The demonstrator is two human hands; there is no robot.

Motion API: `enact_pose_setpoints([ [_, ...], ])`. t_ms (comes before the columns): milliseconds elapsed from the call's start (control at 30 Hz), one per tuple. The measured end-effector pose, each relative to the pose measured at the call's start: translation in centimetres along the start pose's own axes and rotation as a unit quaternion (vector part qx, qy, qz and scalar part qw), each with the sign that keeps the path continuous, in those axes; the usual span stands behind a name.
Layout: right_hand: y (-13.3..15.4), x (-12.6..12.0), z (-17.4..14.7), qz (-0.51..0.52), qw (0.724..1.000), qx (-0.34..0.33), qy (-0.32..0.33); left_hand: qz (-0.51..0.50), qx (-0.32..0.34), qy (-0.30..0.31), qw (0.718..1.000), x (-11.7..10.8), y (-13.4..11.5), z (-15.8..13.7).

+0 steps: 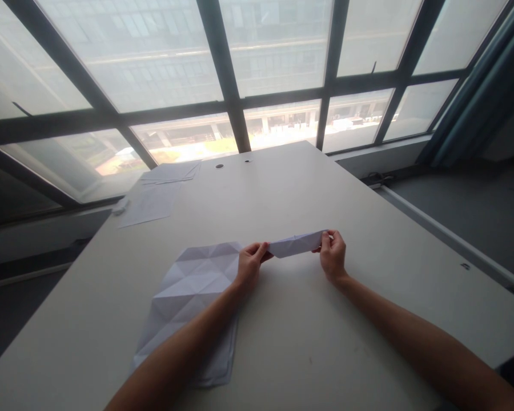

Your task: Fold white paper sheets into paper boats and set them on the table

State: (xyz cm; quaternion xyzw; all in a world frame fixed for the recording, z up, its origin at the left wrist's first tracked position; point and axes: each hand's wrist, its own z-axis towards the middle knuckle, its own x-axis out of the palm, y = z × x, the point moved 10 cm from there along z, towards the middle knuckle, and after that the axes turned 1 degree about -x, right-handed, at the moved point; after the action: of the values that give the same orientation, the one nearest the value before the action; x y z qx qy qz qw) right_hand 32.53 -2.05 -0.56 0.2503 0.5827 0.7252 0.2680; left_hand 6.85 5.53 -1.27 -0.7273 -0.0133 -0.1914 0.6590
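Note:
A narrow folded strip of white paper [296, 244] stretches between my two hands, a little above the white table. My left hand [251, 262] pinches its left end between thumb and fingers. At the other end, my right hand [333, 254] grips the paper with the thumb on the near side. Beneath and beside my left forearm lies a stack of creased white paper sheets [192, 279], the top one marked with a grid of diagonal folds. The forearm hides part of that stack.
The white table [389, 319] runs up to large dark-framed windows [278, 97]. Loose white sheets [149, 202] lie at its far left, beside a small crumpled white object [120, 206]. Two round holes show near the far edge. A blue curtain [466, 108] hangs at right.

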Motion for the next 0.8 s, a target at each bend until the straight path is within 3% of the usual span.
enact_pose_setpoints([
  [100, 0.8, -0.2, 0.2, -0.045, 0.999, -0.020, 0.013, 0.060, -0.024, 0.064, 0.996, 1.1, 0.1, -0.2],
  [267, 2.3, 0.5, -0.2, -0.094, 0.992, -0.075, 0.050, 0.104, -0.097, 0.244, 0.959, 4.5, 0.2, -1.9],
  [500, 5.0, 3.8, -3.4, -0.157, 0.958, -0.177, 0.163, 0.160, -0.145, 0.341, 0.915, 7.4, 0.0, -4.8],
  [633, 4.6, 5.0, -4.2, -0.152, 0.956, -0.154, 0.200, 0.221, -0.126, 0.313, 0.915, 7.0, 0.7, -4.5],
  [800, 2.5, 5.8, -3.9, -0.049, 0.966, -0.038, 0.252, 0.172, -0.135, 0.197, 0.956, 4.8, 1.3, -3.0],
])
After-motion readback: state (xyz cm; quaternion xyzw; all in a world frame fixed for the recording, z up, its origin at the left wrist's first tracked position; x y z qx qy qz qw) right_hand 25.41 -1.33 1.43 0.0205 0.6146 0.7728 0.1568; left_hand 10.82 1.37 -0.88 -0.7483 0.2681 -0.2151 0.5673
